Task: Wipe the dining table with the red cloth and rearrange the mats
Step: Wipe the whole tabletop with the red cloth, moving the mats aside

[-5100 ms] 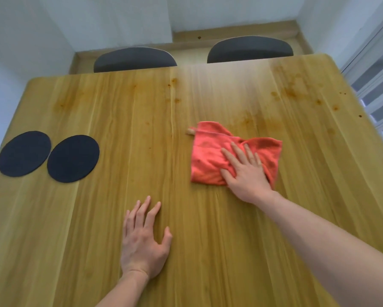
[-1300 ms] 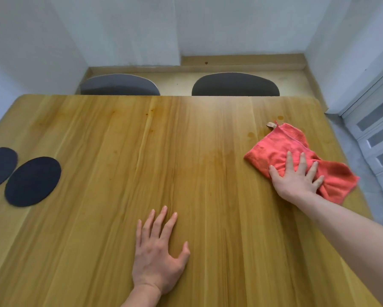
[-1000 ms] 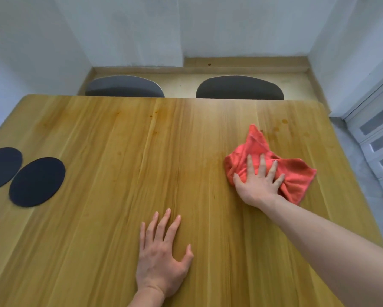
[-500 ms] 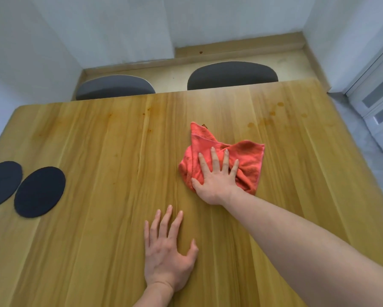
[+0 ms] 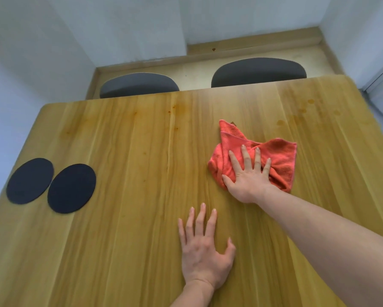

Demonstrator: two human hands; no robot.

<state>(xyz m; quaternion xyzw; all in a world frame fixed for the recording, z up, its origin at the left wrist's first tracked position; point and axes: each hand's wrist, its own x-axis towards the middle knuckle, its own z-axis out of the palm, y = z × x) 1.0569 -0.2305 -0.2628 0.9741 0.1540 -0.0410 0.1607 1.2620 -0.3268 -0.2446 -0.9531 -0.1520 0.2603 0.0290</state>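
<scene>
While the right hand [image 5: 248,180] is lying flat with fingers spread on the red cloth [image 5: 277,160], the cloth is sitting bunched on the wooden desk [image 5: 130,140], right of the middle and somewhat toward the far side. That hand is not clutching the fabric; its palm and fingers are pressing down on the near-left part, with the heel of the palm reaching over the cloth's near edge onto the wood. One corner of the cloth is pointing away toward the far edge, and a wider flap is spreading to the right.

Nearer the person, the left hand [image 5: 204,253] is resting palm-down on bare wood, open, fingers slightly apart, holding nothing. It is lying close to the right forearm [image 5: 319,235] but apart from the cloth.

Two dark round mats [image 5: 51,186] are lying flat near the left edge of the desk, side by side and just touching or nearly so, well apart from both hands.

Brownish stains [image 5: 301,114] are showing on the wood beyond the cloth toward the far right corner, and smaller spots [image 5: 175,107] are showing near the far middle.

Two dark chair backs [image 5: 259,72] are standing behind the far edge.
</scene>
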